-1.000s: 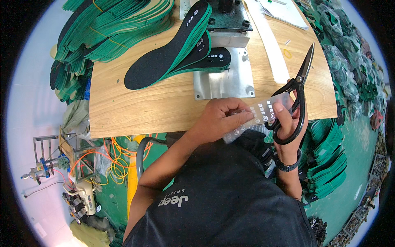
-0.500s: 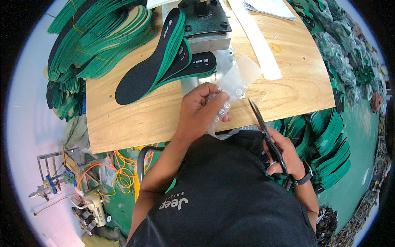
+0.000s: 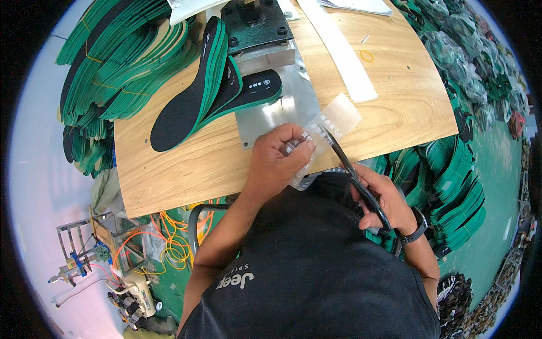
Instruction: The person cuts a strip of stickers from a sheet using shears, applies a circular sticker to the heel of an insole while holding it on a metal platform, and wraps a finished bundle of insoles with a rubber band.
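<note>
Near the table's front edge, my left hand pinches a strip of translucent film printed with small white marks. The film's free end sticks out up and to the right of my fingers. My right hand is wrapped round the handles of black scissors. Their blades reach up and left to the film, at its printed part just right of my left fingers. Whether the blades have cut into it I cannot tell. Beyond my left hand lie several black insoles with green edges, fanned out on the table.
A metal press on a steel plate stands at the table's far middle. Bundled green insoles are heaped at the far left, and more lie right of the table. A long white strip and a yellow rubber band lie on the wooden table.
The scissors have moved up and left, so their blades now meet the film. The film has turned a little in my left hand. The whole view has shifted slightly.
</note>
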`<state>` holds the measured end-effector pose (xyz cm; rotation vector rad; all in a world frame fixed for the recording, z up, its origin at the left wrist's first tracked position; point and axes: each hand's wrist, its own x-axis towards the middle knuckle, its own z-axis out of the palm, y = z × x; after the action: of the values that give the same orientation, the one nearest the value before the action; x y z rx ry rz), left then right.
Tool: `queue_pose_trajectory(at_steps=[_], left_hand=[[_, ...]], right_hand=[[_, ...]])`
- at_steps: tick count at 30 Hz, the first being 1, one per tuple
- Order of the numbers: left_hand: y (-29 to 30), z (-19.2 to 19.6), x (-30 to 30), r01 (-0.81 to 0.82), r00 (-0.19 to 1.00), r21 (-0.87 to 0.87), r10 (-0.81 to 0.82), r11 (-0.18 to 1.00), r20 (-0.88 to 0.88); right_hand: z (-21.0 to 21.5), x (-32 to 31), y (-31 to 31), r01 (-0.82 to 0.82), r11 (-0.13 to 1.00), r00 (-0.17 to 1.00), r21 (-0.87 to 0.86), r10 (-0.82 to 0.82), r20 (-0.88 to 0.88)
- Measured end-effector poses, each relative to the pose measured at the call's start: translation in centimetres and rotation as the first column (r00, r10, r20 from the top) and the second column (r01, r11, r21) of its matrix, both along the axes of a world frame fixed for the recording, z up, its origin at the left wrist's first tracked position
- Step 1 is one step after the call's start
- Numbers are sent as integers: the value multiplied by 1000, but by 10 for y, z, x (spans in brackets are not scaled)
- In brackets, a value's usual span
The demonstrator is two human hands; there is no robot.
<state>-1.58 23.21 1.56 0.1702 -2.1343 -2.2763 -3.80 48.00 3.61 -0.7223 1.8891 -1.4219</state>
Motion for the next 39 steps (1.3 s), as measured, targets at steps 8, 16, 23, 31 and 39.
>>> queue_pose_trajectory(at_steps=[8,16,23,31,39], left_hand=[[3,8,-2,4,999,5,-4,1000,35],[0,-2,-1,-16,999,68,14,998,31],[1,5,0,-15,998,39,13,999,57],[-2,7,1,45,997,28,-46,999,54],[-3,4,-10,141,968,20,-134,990,-212]], right_hand=[[-7,4,0,23,998,997,-62,-18,71],[-14,7,2,41,992,986,-123,-21,165],[-18,9,2,51,989,987,-138,-29,157],[-22,14,2,72,989,997,-132,-68,33],[-14,16,1,55,992,998,-110,-57,-19]])
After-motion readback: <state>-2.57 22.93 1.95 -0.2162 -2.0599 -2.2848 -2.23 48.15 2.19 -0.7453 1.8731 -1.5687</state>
